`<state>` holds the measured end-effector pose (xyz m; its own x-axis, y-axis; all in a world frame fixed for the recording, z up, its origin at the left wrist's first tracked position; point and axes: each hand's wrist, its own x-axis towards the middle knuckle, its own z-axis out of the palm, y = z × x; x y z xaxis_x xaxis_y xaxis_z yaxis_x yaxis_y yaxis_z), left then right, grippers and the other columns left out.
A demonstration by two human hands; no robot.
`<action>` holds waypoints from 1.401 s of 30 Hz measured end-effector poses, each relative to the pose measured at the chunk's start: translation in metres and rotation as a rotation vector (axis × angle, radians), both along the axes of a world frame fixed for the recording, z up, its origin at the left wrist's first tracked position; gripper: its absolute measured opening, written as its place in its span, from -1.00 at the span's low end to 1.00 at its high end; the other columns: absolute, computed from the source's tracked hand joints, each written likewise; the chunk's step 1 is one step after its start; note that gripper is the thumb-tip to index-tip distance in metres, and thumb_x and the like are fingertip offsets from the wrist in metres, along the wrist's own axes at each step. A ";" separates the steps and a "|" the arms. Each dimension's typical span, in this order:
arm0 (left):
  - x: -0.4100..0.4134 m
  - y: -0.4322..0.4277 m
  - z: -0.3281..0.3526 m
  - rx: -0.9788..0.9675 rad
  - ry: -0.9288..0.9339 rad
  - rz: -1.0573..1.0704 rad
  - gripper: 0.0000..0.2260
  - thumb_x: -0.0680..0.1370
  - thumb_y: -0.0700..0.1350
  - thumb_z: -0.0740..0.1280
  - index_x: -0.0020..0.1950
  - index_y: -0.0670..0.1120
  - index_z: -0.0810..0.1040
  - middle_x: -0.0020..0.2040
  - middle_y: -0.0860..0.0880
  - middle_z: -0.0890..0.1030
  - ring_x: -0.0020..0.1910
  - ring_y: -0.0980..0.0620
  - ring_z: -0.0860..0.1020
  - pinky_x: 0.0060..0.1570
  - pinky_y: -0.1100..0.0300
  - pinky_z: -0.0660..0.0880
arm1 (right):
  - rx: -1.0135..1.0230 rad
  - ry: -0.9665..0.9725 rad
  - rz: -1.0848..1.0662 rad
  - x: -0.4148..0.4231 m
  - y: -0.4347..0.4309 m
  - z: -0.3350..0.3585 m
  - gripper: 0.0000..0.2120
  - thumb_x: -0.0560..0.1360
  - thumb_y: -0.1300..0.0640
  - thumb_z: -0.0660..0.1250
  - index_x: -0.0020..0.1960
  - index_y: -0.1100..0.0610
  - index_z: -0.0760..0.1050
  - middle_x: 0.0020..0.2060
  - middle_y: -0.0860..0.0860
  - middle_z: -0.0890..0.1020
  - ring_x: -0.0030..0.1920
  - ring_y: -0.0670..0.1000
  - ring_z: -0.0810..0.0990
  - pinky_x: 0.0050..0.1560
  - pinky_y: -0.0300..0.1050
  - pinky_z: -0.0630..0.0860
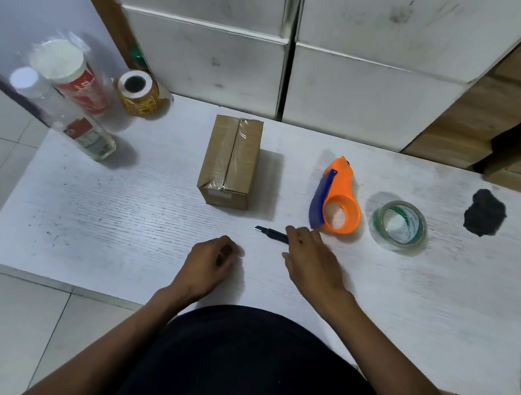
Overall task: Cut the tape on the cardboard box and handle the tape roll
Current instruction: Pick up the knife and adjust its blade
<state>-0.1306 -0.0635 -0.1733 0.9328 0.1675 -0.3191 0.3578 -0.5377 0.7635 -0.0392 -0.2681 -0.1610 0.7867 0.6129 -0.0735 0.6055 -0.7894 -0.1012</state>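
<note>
I see a white table (105, 239) running across the view, with the person's two bare arms reaching over it. The cardboard box (230, 161) stands near the middle, its flaps closed and a strip of clear tape along the top seam; what it holds I cannot tell. At the far left stand a clear bottle (67, 118) with a white cap and a little pale liquid at its base, a red canister (71, 77) with a white lid wrapped in clear film, and a yellow label roll (140, 93). Right of the box lies an orange tape dispenser (335, 198), its ring bare, and just beside that the clear tape roll (399, 226) lies flat on the table. The right hand (313, 266) rests loosely open, fingertips on the handle of a dark utility knife (272, 233) that lies on the table in front of the box. The left hand (211, 263) is curled loosely on the table, grasping nothing.
</note>
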 end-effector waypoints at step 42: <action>0.012 0.017 0.021 -0.037 -0.030 0.044 -0.93 0.58 -0.11 0.34 0.03 0.03 0.59 -0.14 0.14 0.63 -0.22 0.16 0.61 -0.24 0.43 0.46 | 0.907 0.995 -0.685 0.038 0.042 0.079 -0.69 0.69 0.05 0.05 0.20 0.17 0.50 -0.11 -0.07 0.69 -0.11 -0.07 0.60 -0.11 -0.17 0.50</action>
